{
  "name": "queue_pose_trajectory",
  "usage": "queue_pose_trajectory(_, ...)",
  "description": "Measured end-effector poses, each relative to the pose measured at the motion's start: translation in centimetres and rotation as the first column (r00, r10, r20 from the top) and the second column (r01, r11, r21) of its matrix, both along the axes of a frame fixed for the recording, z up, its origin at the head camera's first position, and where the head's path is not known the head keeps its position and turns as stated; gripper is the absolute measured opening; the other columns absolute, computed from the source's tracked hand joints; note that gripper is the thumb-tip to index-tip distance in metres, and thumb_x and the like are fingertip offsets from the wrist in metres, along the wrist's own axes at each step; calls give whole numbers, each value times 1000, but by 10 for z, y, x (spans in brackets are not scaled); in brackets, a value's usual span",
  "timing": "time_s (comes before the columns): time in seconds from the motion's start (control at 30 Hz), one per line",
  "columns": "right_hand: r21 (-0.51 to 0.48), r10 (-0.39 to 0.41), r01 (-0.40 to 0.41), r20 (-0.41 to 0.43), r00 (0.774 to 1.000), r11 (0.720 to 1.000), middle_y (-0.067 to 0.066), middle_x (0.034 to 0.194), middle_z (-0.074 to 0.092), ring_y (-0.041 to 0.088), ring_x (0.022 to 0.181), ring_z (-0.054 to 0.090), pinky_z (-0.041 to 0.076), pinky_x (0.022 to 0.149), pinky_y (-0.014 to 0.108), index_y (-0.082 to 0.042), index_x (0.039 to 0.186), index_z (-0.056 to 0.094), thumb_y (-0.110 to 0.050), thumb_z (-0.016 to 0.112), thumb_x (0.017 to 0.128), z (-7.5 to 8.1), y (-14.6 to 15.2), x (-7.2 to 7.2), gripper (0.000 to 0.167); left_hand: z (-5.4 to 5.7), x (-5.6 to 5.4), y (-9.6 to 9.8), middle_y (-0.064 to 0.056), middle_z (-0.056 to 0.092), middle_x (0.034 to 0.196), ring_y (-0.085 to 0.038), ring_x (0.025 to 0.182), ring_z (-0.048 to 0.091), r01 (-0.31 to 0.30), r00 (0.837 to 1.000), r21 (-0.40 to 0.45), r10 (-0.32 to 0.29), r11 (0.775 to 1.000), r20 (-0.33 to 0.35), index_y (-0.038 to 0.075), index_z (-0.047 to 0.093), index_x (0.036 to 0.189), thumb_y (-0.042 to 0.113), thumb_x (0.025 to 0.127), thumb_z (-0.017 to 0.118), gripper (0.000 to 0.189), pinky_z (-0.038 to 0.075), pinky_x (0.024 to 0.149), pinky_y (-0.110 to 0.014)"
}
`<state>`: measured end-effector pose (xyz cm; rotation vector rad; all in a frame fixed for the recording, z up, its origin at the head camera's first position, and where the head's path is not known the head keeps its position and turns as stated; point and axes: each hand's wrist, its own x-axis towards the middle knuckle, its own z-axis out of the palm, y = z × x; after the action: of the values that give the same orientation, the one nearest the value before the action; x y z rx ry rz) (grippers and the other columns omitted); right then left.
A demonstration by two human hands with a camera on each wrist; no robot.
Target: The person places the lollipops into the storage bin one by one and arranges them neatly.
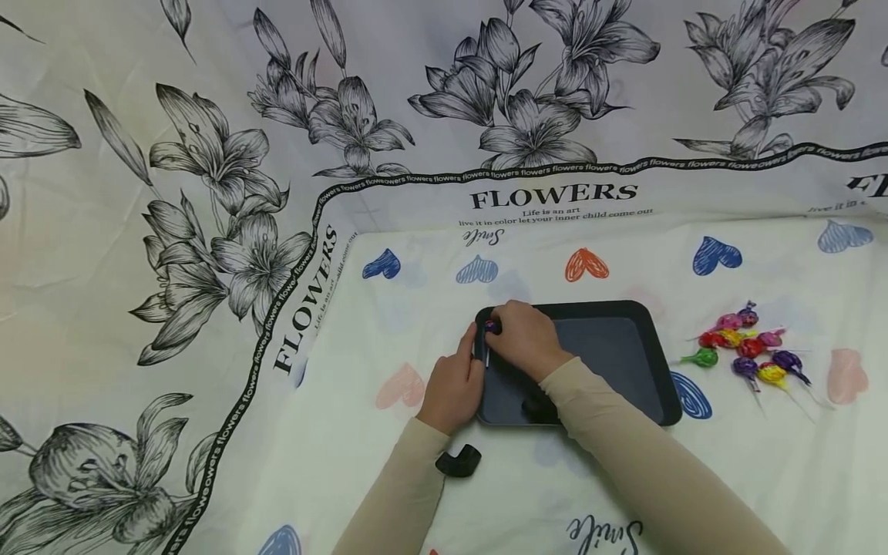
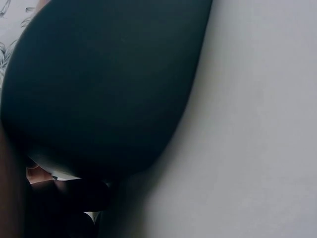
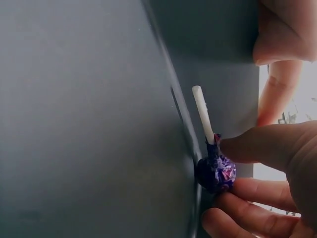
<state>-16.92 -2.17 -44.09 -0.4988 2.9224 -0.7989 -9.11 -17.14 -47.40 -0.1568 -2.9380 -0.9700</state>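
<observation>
A lollipop in a shiny purple wrapper with a white stick is held between thumb and fingers of my right hand. It is against the inner left wall of a dark grey rectangular tray, near the far left corner. My left hand grips the tray's left rim, its index finger stretched along the edge. The right wrist view shows the left thumb over that wall and a finger outside it. In the left wrist view a large dark surface hides most of the left hand.
Right of the tray lies a loose pile of lollipops in red, yellow, green, pink and purple wrappers. Below the tray, by my left wrist, is a small black object. A white cloth printed with hearts and flowers lies under everything.
</observation>
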Motion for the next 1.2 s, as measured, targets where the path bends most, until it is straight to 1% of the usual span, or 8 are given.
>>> queue_pose_trajectory(0.07,6,-6,6,1,1000,1000,10,112,75,27,99,72,58,83,46,-7,114,80,-28,75,92,1,2,1,30,0,0,1,0,50,58,-19,53,45,12,1000,9,-12,1000,-1,11,34,165,18,104,39,63,36,54,-35)
queue_pose_trajectory(0.17,3,6,-6,1,1000,1000,10,111,74,26,97,71,57,82,45,-6,113,80,-27,75,92,2,3,1,30,-1,1,1,0,48,57,-17,49,42,4,1000,6,-3,1000,-10,12,34,165,18,104,40,62,33,51,-34)
queue_pose_trajectory(0.27,-4,23,-23,0,1000,1000,11,110,74,26,96,71,58,82,45,-5,113,79,-27,74,92,1,4,1,31,-2,2,1,1,48,57,-16,49,41,-14,1000,0,14,1000,-11,13,35,165,19,104,40,62,33,51,-33)
queue_pose_trajectory(0.4,-10,19,-20,-17,1000,1000,11,111,74,26,98,71,58,83,45,-5,115,79,-27,75,92,1,4,1,32,0,3,0,0,47,57,-16,48,40,-8,1000,9,8,1000,-6,12,35,165,19,104,39,62,33,50,-33)
queue_pose_trajectory(0.53,-10,4,-4,-31,999,1000,11,112,74,26,98,71,58,83,45,-6,116,79,-29,76,92,1,8,0,33,0,2,0,0,48,57,-15,48,41,2,1000,15,-2,1000,-9,11,34,165,18,104,40,62,33,50,-33)
queue_pose_trajectory(0.7,-6,-9,8,-40,999,1000,11,112,74,27,99,71,57,83,46,-6,118,79,-31,76,92,2,16,0,36,-2,1,2,0,49,58,-16,51,44,-4,1000,13,4,1000,-9,12,34,166,18,104,41,62,36,53,-34)
queue_pose_trajectory(0.9,-18,-27,25,-70,997,1000,12,112,74,28,101,71,58,82,47,-7,117,79,-32,76,93,12,31,-1,35,-1,-1,4,0,49,59,-16,53,45,-6,1000,11,6,1000,1,12,34,166,20,104,39,63,39,57,-35)
queue_pose_trajectory(1.2,-99,-87,77,-109,990,992,16,116,74,32,94,72,57,75,48,-3,123,76,-30,74,96,33,64,-8,38,-1,1,5,3,45,58,-14,50,39,-19,1000,49,18,999,13,13,34,165,19,103,40,63,34,53,-33)
